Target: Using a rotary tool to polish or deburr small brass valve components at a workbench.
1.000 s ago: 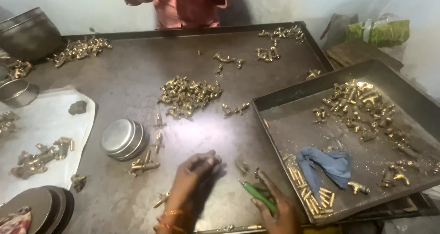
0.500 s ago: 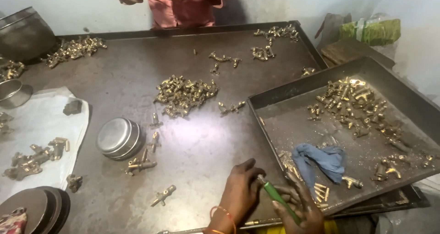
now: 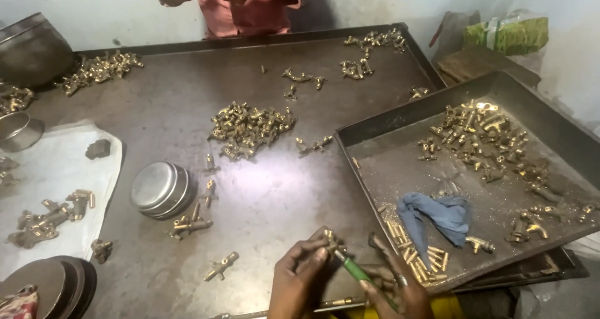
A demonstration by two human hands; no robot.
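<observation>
Brass fitting pinched in the curled fingertips of the left hand at the near edge of a metal table, while the right hand is closed around a green-handled tool whose tip meets it. Just right sits a tray holding brass parts and a blue cloth; a pile of fittings lies mid-table, steel bowls to the left
</observation>
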